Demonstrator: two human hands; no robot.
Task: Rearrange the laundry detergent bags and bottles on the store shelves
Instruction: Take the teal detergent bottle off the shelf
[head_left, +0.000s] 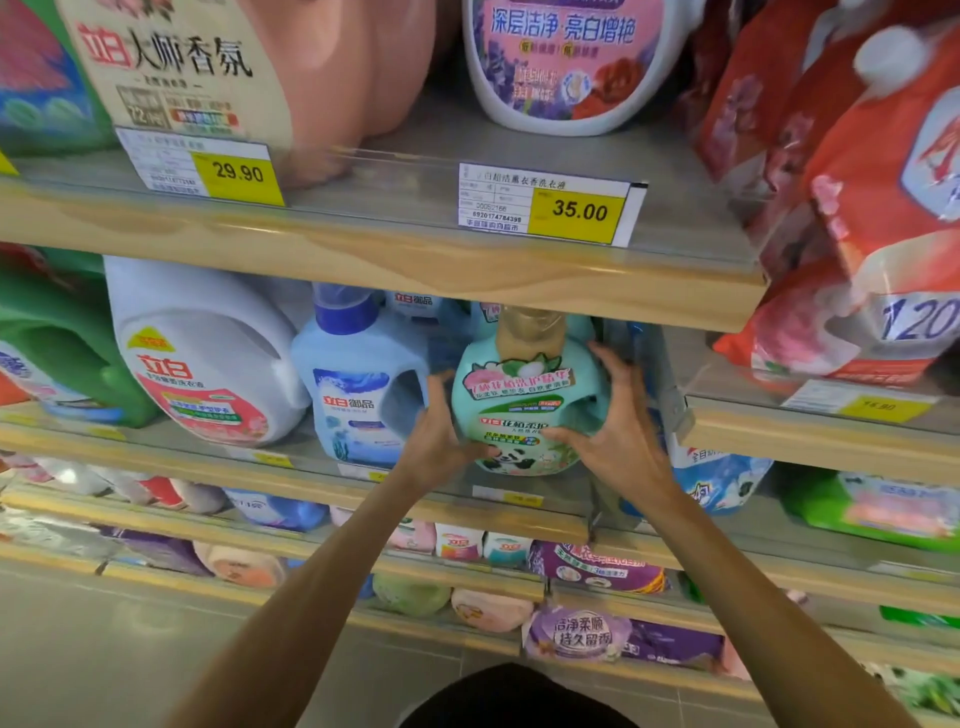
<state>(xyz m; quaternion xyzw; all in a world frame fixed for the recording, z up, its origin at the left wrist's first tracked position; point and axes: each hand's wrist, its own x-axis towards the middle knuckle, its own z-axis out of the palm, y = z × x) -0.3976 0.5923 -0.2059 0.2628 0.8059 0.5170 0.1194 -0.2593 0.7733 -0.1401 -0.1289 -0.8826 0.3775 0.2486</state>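
Observation:
A mint-green detergent bottle with a gold cap and a panda label stands at the right end of the middle shelf. My left hand grips its lower left side, fingers curled round it. My right hand holds its right side by the handle, fingers spread and bent over the bottle. Directly to its left stands a light-blue bottle with a blue cap, then a white bottle with a red label.
The shelf above carries a pink bottle and a white lavender-label bottle, with price tags 29.90 and 35.00. Red refill bags hang at the right. Green bottles stand far left. Lower shelves hold several bags.

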